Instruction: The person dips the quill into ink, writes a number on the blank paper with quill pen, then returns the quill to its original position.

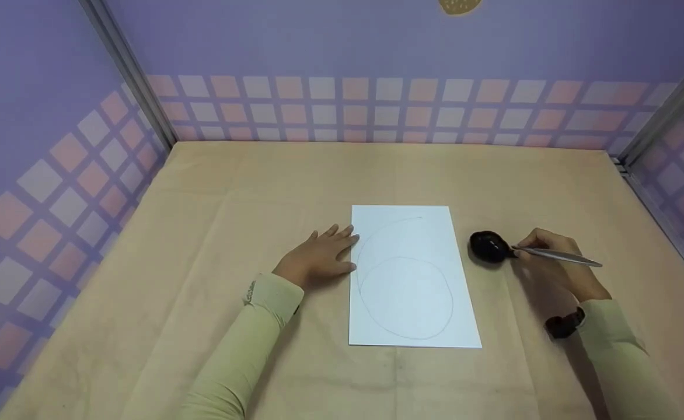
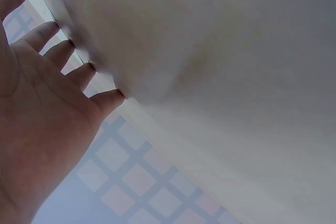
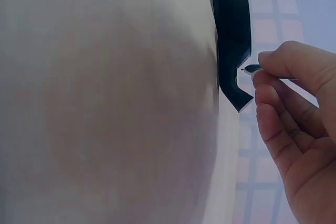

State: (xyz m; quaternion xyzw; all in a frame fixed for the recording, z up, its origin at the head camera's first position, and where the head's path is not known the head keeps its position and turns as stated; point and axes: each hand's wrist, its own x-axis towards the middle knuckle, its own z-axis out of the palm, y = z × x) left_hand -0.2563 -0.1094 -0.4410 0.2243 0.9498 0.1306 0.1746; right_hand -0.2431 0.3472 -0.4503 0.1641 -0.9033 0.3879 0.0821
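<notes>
A white sheet of paper lies on the table and bears a thin grey looping line shaped like a 6. My left hand rests beside it, fingers spread, with fingertips on its left edge; the left wrist view shows the same hand from the palm side. To the right, my right hand pinches a slim silver pen between thumb and fingers. The pen's tip is close to the short stub of a glossy black rounded dish. In the right wrist view that dish appears side-on, near the pen tip.
A beige cloth with fold lines covers the table. Purple walls with pink and white squares enclose the back and sides, with metal posts at the corners. A dark watch is on the right wrist.
</notes>
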